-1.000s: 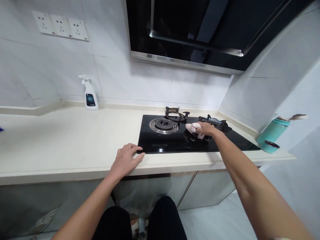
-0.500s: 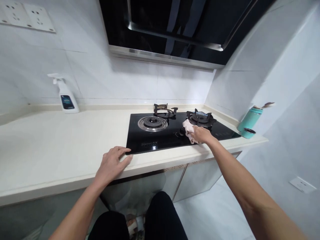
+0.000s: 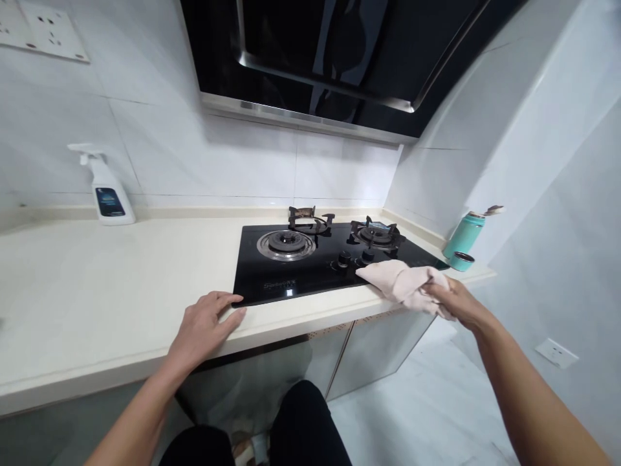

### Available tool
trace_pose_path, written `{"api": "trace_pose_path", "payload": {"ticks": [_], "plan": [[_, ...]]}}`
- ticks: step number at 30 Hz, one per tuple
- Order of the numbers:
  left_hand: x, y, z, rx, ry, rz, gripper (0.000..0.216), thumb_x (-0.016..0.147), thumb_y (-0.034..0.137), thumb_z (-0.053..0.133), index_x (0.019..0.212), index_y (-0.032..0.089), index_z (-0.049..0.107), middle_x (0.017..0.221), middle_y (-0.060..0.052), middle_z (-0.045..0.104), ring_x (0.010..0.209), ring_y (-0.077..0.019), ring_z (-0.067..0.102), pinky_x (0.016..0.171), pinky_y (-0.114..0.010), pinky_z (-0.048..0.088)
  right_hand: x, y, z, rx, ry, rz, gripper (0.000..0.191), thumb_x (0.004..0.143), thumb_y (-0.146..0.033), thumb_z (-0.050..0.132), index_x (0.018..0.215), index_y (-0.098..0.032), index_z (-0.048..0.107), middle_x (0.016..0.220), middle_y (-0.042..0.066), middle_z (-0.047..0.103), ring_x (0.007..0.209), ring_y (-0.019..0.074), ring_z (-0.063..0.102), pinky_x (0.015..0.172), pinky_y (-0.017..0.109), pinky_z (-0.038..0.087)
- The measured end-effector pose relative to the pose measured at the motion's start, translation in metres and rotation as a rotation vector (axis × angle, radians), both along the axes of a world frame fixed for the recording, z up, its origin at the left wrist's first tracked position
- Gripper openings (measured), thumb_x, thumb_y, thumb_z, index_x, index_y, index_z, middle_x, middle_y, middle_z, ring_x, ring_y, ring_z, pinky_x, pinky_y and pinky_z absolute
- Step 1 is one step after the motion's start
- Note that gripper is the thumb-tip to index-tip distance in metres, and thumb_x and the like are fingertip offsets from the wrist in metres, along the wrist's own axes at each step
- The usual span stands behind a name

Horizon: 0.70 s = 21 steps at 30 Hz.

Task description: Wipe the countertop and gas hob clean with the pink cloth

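Note:
A pale pink cloth is gripped in my right hand, bunched at the fingers and trailing left over the front edge of a black glass gas stove. Two control knobs stand just beyond the cloth's left end. My left hand rests on the counter's front edge, fingers apart, the fingertips at the stove's near left corner. The left burner is bare; its pan support sits behind it at the back. The right burner has its support in place.
A white spray bottle stands on the pale counter at the left. A teal canister and a small teal cup are at the right end. A black range hood overhangs the stove; cabinet doors lie below.
My right hand has drawn the cloth back and to the right, off the knob area to the front edge. My left hand stays at the corner; the view has shifted slightly.

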<state>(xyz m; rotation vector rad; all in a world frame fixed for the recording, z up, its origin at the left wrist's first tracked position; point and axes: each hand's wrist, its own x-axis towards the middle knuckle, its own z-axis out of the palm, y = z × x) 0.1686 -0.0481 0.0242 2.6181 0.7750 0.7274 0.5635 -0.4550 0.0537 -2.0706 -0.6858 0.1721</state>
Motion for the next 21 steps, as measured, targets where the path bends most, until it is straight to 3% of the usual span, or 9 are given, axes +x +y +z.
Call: {"api": "trace_pose_path", "payload": {"ticks": [3, 5, 8, 11, 14, 17, 21], "plan": [[0.0, 0.0, 0.001, 0.004, 0.012, 0.011, 0.05, 0.091, 0.062, 0.048, 0.116, 0.029, 0.077, 0.122, -0.006, 0.075, 0.118, -0.0335, 0.067, 0.104, -0.05, 0.049, 0.043, -0.015, 0.002, -0.064, 0.003, -0.303, 0.049, 0.077, -0.054, 0.063, 0.111, -0.019, 0.068, 0.093, 0.009, 0.073, 0.084, 0.0259, 0.069, 0.069, 0.034, 0.055], [0.0, 0.001, 0.001, 0.009, 0.017, 0.015, 0.051, 0.091, 0.062, 0.048, 0.115, 0.029, 0.077, 0.123, -0.007, 0.075, 0.118, -0.0338, 0.068, 0.104, -0.05, 0.049, 0.066, -0.011, 0.002, -0.118, -0.059, -0.468, 0.058, 0.078, -0.048, 0.064, 0.126, -0.017, 0.065, 0.114, 0.016, 0.072, 0.107, 0.0323, 0.068, 0.086, 0.041, 0.057], [0.0, 0.001, 0.001, 0.014, 0.012, 0.017, 0.051, 0.091, 0.064, 0.048, 0.113, 0.029, 0.078, 0.122, -0.007, 0.076, 0.116, -0.0336, 0.068, 0.1, -0.047, 0.052, 0.084, 0.009, -0.006, -0.143, -0.121, -0.615, 0.067, 0.087, -0.048, 0.055, 0.149, -0.022, 0.054, 0.153, 0.023, 0.05, 0.143, 0.0415, 0.047, 0.113, 0.058, 0.043], [0.001, 0.002, 0.0, 0.009, 0.007, 0.015, 0.05, 0.09, 0.065, 0.05, 0.112, 0.029, 0.078, 0.122, -0.007, 0.076, 0.116, -0.0342, 0.069, 0.099, -0.048, 0.053, 0.089, 0.034, -0.02, -0.194, -0.109, -0.631, 0.066, 0.096, -0.065, 0.038, 0.15, -0.031, 0.056, 0.17, 0.019, 0.031, 0.153, 0.0464, 0.033, 0.117, 0.072, 0.031], [0.002, 0.003, -0.002, 0.014, 0.022, 0.031, 0.051, 0.09, 0.066, 0.051, 0.114, 0.03, 0.079, 0.123, -0.008, 0.075, 0.117, -0.0361, 0.068, 0.103, -0.053, 0.051, 0.092, 0.053, -0.029, -0.312, -0.112, -0.583, 0.087, 0.085, -0.085, 0.048, 0.152, -0.03, 0.056, 0.175, 0.02, 0.022, 0.156, 0.0536, 0.023, 0.115, 0.082, 0.022], [0.002, 0.002, -0.004, 0.009, 0.015, 0.041, 0.05, 0.09, 0.066, 0.052, 0.115, 0.032, 0.079, 0.124, -0.007, 0.074, 0.119, -0.0359, 0.067, 0.106, -0.055, 0.049, 0.088, 0.063, -0.031, -0.492, -0.178, -0.539, 0.099, 0.079, -0.087, 0.056, 0.158, -0.027, 0.049, 0.172, 0.022, 0.029, 0.153, 0.0542, 0.028, 0.115, 0.081, 0.024], [-0.001, 0.003, -0.008, -0.014, -0.027, 0.01, 0.05, 0.092, 0.067, 0.053, 0.118, 0.032, 0.078, 0.126, -0.006, 0.074, 0.117, -0.0339, 0.067, 0.104, -0.052, 0.051, 0.047, 0.075, -0.029, -0.6, -0.301, -0.459, 0.085, 0.091, -0.078, 0.049, 0.157, -0.024, 0.05, 0.167, 0.022, 0.036, 0.146, 0.0527, 0.04, 0.114, 0.073, 0.034]]}}
